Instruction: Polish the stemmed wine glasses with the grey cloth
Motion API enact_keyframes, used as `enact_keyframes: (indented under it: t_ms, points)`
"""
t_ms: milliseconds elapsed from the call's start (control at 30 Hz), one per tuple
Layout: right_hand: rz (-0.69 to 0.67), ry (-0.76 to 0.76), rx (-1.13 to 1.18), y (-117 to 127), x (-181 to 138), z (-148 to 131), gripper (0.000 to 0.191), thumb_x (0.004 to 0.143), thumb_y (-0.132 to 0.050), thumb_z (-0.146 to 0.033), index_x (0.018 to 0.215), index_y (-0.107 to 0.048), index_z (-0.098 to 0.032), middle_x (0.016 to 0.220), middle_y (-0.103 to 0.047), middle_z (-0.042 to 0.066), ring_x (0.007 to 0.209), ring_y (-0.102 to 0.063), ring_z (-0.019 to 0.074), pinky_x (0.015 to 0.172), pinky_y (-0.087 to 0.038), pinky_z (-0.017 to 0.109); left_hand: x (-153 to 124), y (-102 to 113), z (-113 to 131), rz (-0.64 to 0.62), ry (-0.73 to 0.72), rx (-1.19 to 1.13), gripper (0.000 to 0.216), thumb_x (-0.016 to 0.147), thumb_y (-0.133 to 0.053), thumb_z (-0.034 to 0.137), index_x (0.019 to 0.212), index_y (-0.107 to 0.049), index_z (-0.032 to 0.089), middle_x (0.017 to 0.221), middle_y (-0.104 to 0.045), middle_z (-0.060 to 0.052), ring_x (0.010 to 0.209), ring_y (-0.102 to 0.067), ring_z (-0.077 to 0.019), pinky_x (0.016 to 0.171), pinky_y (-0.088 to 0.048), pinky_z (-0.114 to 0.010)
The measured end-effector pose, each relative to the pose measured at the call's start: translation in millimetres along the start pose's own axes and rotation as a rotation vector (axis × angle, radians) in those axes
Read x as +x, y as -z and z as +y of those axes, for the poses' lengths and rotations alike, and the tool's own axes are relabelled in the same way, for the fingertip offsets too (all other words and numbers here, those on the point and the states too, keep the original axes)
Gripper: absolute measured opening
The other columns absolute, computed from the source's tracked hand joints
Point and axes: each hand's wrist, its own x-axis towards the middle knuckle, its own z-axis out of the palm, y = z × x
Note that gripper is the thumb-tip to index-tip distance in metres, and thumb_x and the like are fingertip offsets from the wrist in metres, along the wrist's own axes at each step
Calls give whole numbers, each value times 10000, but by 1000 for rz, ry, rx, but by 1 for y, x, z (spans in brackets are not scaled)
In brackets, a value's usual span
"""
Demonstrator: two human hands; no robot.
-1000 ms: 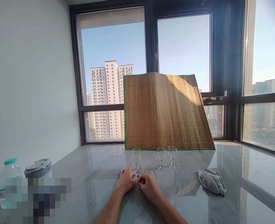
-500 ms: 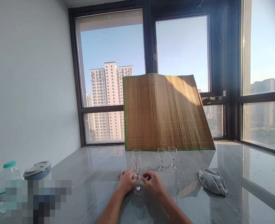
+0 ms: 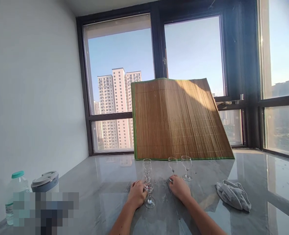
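Observation:
Small clear stemmed glasses [image 3: 147,164] stand in the middle, overlapping so that I cannot tell whether they are stacked or in line. The nearest glass's round foot [image 3: 149,203] rests on the grey surface. My left hand [image 3: 136,195] is closed, its fingertips against the side of these glasses near the stem. My right hand [image 3: 180,188] reaches to another stemmed glass [image 3: 173,163], its fingers closed at the lower stem and covering most of the foot. Just right of that stands one more upright stemmed glass [image 3: 186,164], apart from my hand.
A crumpled grey cloth [image 3: 233,195] lies at the right. A bamboo mat [image 3: 176,120] with green edging leans on the window behind the glasses. At the left stand a bottle [image 3: 19,182] with a teal cap and a lidded cup [image 3: 46,182], partly behind a pixelated patch.
My right hand has left the middle glasses and moved right and away from me to the foot of a separate glass. My left hand stays by the middle glasses. The view has shifted slightly.

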Motion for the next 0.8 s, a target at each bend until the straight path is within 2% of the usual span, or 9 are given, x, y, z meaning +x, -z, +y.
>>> enact_keyframes:
  t_ms: [267,400,567,667,800]
  points:
    - [-53,121,12,-18,2,-22,344,856,-456,-168,1122,-674,-161,1220,-648,144,1178,-571,252,969,-399,321,-1,1,2,0,-5,-8,353,825,-504,267,1117,-699,298,1321,-611,-22,1252,-478,-242,1118,-268,-429]
    - [-78,191,54,-25,1,-40,400,843,-456,-167,1194,-646,-163,1284,-622,137,1233,-542,235,998,-390,303,-2,3,4,2,-7,-1,351,828,-511,291,1128,-693,284,1307,-619,-31,1245,-482,-236,1102,-283,-399]
    - [-124,262,101,-28,3,-53,403,832,-479,-205,1191,-663,-212,1324,-606,87,1235,-543,218,996,-397,283,-3,4,5,-8,-13,19,347,841,-470,291,1106,-693,307,1255,-639,-17,1209,-499,-216,1098,-278,-372]
    - [-87,229,83,-18,-1,-41,428,832,-476,-209,1225,-644,-236,1348,-586,74,1206,-555,223,976,-410,301,-2,3,3,-6,-28,12,348,832,-472,293,1097,-696,319,1251,-638,-8,1215,-491,-214,1096,-279,-367]
    - [93,-10,-127,6,-11,3,394,865,-408,-221,1150,-681,-226,1214,-649,106,1114,-578,264,892,-443,350,0,0,-1,-11,-5,13,361,806,-480,258,1082,-705,322,1290,-621,3,1225,-486,-212,1111,-259,-375]
